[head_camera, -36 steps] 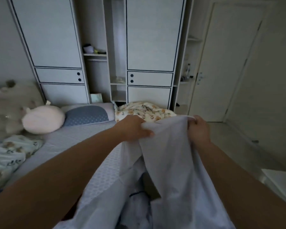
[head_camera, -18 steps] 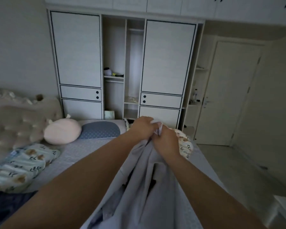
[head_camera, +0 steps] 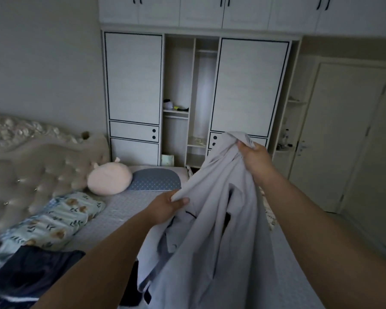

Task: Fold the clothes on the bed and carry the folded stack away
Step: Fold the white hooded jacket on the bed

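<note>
A pale grey-white shirt hangs lifted over the bed. My right hand grips its top end, held high near the wardrobe front. Lower and to the left, my left hand pinches the shirt's left edge. The cloth drapes down between my forearms and hides the bed beneath it. A dark navy garment lies at the bed's near left corner.
On the bed lie a pink round plush, a blue dotted pillow and a floral pillow. A tufted headboard stands on the left. Behind the bed is a white wardrobe; a closed door is on the right.
My hands have parted: the right one rose with the shirt's top end, the left slid down along its left edge. The view has tilted upward.
</note>
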A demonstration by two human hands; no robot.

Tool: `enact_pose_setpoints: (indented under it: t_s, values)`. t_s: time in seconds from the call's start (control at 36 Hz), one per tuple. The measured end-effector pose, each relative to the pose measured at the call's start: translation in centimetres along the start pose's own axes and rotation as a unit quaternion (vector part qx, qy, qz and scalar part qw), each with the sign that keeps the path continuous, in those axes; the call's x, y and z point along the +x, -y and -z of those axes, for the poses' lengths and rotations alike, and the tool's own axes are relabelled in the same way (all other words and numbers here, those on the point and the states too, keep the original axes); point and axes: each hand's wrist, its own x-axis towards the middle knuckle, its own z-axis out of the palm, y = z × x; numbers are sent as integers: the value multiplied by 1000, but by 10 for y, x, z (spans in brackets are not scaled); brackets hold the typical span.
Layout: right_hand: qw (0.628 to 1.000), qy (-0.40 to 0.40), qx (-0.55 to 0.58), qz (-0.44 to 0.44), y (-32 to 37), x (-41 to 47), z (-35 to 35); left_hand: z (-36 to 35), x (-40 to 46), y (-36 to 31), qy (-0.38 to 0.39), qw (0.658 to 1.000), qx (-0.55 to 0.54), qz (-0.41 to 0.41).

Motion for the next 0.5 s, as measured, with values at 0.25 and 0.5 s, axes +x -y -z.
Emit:
enact_pose_setpoints:
  t_s: [0.25,0.5]
  values:
    - [897,29,-438,46,14,35,83,70,27,-81,-166,956,172,-168]
    - [833,189,-478,204,25,1,5,67,46,-141,-162,891,349,-242]
